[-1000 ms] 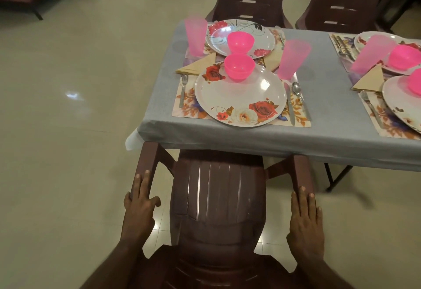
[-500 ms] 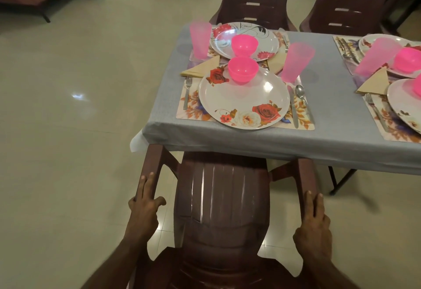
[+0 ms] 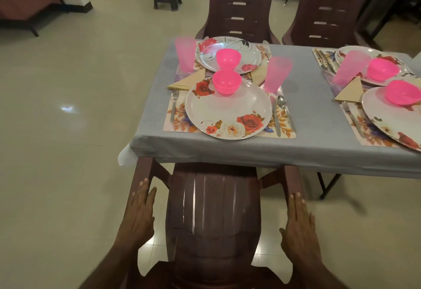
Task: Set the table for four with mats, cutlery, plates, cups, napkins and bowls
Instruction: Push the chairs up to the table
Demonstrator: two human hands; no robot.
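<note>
Here, a person is standing behind a brown chair (image 3: 213, 215) tucked partly under the surface (image 3: 314, 111), which is wearing a grey cloth. The left hand (image 3: 137, 211) is lying flat on the chair's left armrest, its fingers (image 3: 142, 189) straight and together, gripping nothing. The right hand (image 3: 298, 227) is resting the same way on the right armrest, fingers stretched forward and holding nothing.

Just ahead, a floral mat (image 3: 180, 121) is lying at the near edge of the surface, carrying a rose-patterned plate (image 3: 227, 112). A pink bowl (image 3: 227, 82) is sitting on the far part of that plate. A fork (image 3: 174, 106) is lying to the left of the plate on the mat, a knife (image 3: 276, 117) and a spoon (image 3: 283, 106) to the right. A folded tan napkin (image 3: 188, 81) is lying just beyond the fork, and a pink cup (image 3: 276, 74) is standing beyond the spoon.

Across from it, a second plate (image 3: 249, 52) with its own pink bowl is facing a far chair (image 3: 241, 10), with another pink cup beside it. To the right, two more places are showing plates, bowls, a cup and a napkin, partly cut off by the frame.
</note>
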